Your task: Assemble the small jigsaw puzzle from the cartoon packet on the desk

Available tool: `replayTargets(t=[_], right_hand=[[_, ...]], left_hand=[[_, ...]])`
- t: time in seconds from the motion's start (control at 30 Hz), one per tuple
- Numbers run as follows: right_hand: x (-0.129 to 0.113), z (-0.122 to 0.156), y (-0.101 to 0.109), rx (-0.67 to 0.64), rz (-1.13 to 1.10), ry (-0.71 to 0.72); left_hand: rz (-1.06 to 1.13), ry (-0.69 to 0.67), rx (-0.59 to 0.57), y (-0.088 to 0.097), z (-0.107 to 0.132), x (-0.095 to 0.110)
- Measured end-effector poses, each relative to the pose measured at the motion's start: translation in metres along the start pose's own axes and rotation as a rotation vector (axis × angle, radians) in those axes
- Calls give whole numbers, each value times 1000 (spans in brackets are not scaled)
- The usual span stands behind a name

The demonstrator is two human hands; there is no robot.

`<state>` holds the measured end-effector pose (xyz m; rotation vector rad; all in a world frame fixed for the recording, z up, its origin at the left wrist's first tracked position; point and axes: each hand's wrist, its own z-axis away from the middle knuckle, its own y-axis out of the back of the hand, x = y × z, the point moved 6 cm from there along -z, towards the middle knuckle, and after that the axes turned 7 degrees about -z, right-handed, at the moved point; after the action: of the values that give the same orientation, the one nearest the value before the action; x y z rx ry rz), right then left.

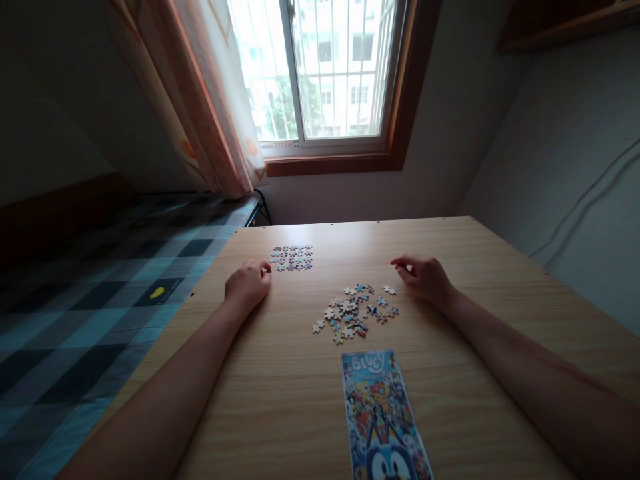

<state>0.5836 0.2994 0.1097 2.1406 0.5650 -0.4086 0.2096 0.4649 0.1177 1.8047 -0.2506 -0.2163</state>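
Several small jigsaw pieces lie in neat, spaced rows toward the far left of the table. Just left of these rows rests my left hand, its fingers curled and closed; whatever they hold, if anything, is too small to make out. My right hand is at the right, thumb and fingers bent together in a pinch, and its fingertips show no clear object. Between the hands and nearer to me spreads a loose pile of jigsaw pieces, some picture side up, some pale side up. One pale piece lies closest to my right hand.
A colourful Bluey picture card or box lies at the near edge of view on the wooden table. Left of the table stands a bed with a checked cover. Behind are a curtain and a barred window.
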Motion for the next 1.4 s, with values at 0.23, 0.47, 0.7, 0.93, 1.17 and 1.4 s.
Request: replayTargets(t=[0.23,0.47,0.7,0.93,1.17,1.4], right_hand=[[-5,0,-2,-27,5,37],[-15,0,0,-43,-10,96],[-75,7,-16,-275,-181,357],[-101,21,-37,-554,-208,432],[-98,23,-40,-566,-149,413],[-94,19,-40,-446,-246,383]], left_hand=[[12,8,1,1,0,1],[-5,5,0,0,0,1],[-48,0,-24,0,0,2],[-96,-15,-20,-1,2,5],[-146,-26,-40,-2,3,7],[-209,-61,-92,2,7,14]])
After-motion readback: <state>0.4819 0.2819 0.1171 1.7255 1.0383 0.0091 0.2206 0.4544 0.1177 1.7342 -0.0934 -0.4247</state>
